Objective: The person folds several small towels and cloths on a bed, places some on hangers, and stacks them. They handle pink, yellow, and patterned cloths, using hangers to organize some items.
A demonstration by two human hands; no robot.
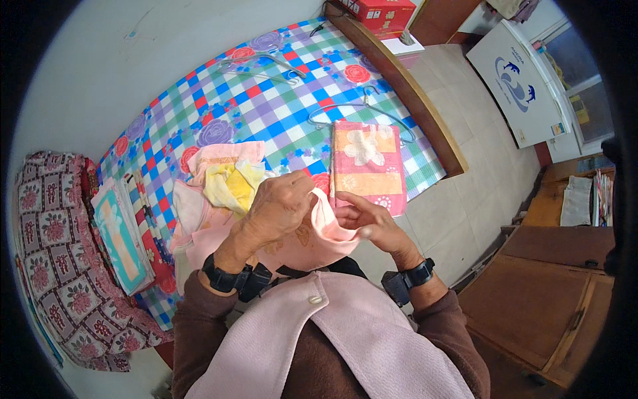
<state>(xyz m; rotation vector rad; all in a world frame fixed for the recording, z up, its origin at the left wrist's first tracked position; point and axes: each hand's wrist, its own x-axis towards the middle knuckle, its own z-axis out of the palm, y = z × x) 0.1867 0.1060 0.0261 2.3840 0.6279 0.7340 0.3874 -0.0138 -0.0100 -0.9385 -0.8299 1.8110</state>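
Note:
A pale pink towel (329,234) hangs in front of me, with a folded-over strip along its upper edge. Pinched in my left hand (282,205) is one end of that strip. My right hand (377,227) has its thumb against the towel's other end, its fingers partly stretched behind the cloth. Beside my left hand lies a loose heap with a yellow and white cloth (232,185) on top of pink cloths (189,203). A folded pink and orange towel (369,166) with a white flower lies beyond my right hand.
Wire hangers (365,105) (262,58) lie on the checked bedsheet (292,100). Folded towels (119,233) and a patterned bundle (63,266) sit at the left. A wooden bed board (399,86) edges the bed; a brown cabinet (538,299) stands right.

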